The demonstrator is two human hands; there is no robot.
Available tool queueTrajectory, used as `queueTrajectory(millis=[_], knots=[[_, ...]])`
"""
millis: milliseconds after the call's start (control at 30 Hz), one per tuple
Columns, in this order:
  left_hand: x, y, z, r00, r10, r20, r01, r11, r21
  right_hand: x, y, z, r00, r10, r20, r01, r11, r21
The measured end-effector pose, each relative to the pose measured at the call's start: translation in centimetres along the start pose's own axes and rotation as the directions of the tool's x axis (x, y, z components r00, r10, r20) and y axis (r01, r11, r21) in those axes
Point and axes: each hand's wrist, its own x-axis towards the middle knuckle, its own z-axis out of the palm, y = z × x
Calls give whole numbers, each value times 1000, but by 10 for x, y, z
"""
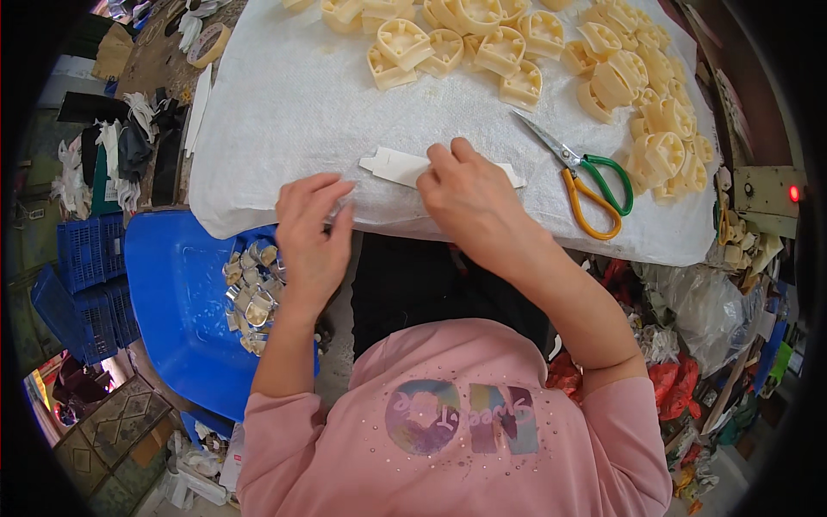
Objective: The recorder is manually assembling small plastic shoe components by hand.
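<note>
A flat white strip [398,166] with narrowed, tab-like ends lies near the front edge of the cloth-covered table [284,129]. My right hand [469,194] is closed over the strip's middle, fingers curled down on it; the fingertips are partly hidden. To the left of the strip, my left hand [312,226] hangs at the table's edge, fingers apart and nothing in them. Scissors [570,164] with one green and one orange handle rest partly spread to the right of my right hand. Beyond lie many cream plastic shell-shaped parts [500,50], heaped toward the right.
A blue tub [177,293] stands below the table's left side, holding shiny silver-and-cream pieces [257,297]. Blue crates [90,250] are farther left. A tape roll [208,45] sits at the back left. Plastic bags [698,297] and scraps pile up at right.
</note>
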Motion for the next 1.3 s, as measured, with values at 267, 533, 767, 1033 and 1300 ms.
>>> queueTrajectory(millis=[267,533,767,1033,1300], knots=[[16,-3,25,988,149,28,-151,967,207,-1,4,8,994,-32,-100,32,999,1],[16,1,34,989,141,-50,-127,968,216,-2,13,7,994,71,-78,-57,985,161],[23,7,39,995,5,-97,16,976,216,-2,16,12,988,132,-86,-115,978,173],[22,6,41,995,-10,-99,32,976,216,0,1,18,965,183,-190,-157,977,144],[16,23,47,928,364,-78,-345,920,184,-7,14,34,926,246,-286,-155,940,305]])
